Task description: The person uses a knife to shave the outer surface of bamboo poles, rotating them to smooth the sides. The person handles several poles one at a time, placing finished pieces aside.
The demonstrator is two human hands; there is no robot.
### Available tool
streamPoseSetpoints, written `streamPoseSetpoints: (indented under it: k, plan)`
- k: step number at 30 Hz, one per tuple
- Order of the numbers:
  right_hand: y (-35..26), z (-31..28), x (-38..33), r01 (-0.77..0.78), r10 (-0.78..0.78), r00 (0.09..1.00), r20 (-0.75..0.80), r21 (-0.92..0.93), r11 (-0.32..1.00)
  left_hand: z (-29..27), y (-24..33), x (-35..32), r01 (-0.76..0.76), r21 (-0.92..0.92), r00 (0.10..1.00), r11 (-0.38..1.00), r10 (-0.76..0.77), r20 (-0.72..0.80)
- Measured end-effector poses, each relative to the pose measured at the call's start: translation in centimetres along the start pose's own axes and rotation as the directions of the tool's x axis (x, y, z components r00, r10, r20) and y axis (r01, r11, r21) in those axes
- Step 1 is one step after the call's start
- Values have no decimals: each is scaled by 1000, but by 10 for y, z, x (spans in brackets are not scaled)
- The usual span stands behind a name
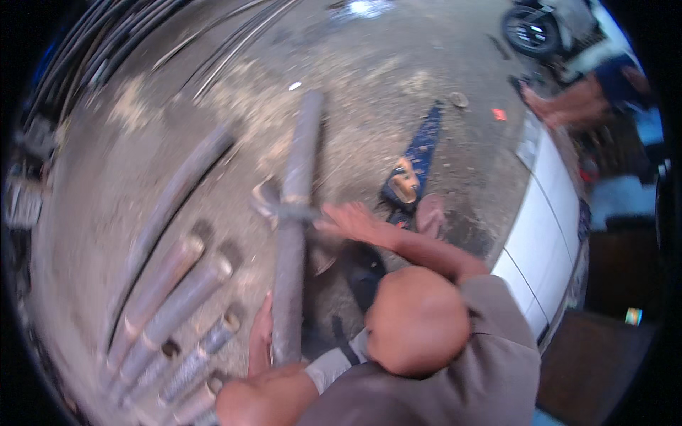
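Holding a long grey pipe (293,234) with both hands, I keep it pointing from about six o'clock up toward twelve o'clock in the middle of the view. My left hand (260,344) is down at six o'clock, flat against the low end of the pipe, and its fingers (264,321) lie along the side, not wrapped tight that I can see. My right hand (353,221) reaches out near the middle of the pipe, at about three o'clock from it, touching a bent metal piece (273,202) that sits on the pipe. I cannot tell if those fingers are closed, because the picture is blurry. More pipes (170,305) lie side by side on the dirt ground (369,85) at about eight o'clock. A foot in a sandal (405,183) is just past my right hand. A white box (547,213) stands at three o'clock. Another person (597,92) and a motorbike wheel (529,30) are far off at one o'clock.
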State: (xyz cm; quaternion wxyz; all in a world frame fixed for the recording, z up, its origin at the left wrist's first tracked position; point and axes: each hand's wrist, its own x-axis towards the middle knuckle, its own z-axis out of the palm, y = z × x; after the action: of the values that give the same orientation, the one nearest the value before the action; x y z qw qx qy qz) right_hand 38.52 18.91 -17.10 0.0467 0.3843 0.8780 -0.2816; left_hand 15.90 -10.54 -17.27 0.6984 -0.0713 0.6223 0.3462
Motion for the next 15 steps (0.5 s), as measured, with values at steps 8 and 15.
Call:
streamPoseSetpoints:
  k: [8,15]
  plan:
    - [29,35,9,153,-108,942,-317,122,981,3,4,-6,-38,-56,989,998,46,143]
    - [35,15,18,-340,643,758,-110,774,534,7,31,-21,-351,317,936,881,344,80]
